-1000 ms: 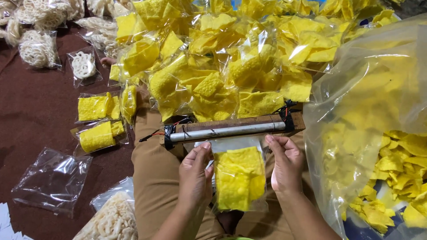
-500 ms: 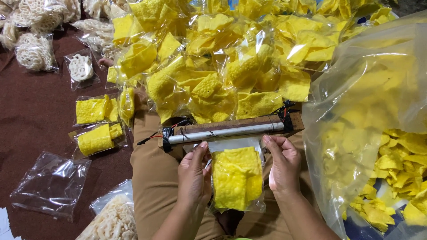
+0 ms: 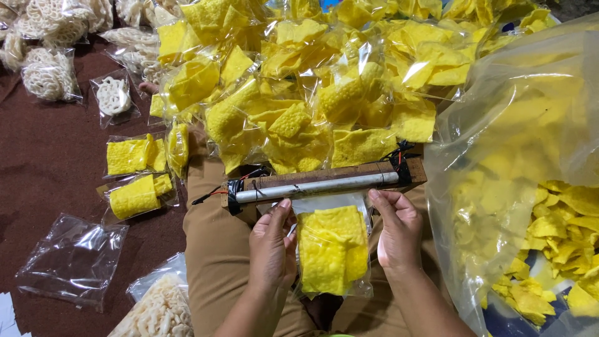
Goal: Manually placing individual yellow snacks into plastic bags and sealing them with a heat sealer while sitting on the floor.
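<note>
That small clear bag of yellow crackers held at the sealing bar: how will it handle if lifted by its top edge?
The small bag probably sags: its thin film looks floppy between the left hand and right hand. Likely light, since the crackers look puffed. They seem brittle, so squeezing may crack them; the glossy film could slip.

Counts of bags, hands and tools on the brown floor

Two hands hold one small clear bag of yellow crackers at one wooden sealing bar. Near left lie two sealed yellow packets, one empty clear bag; one large open sack of loose crackers stands right. The far heap of yellow packets is too crowded to count.
</note>
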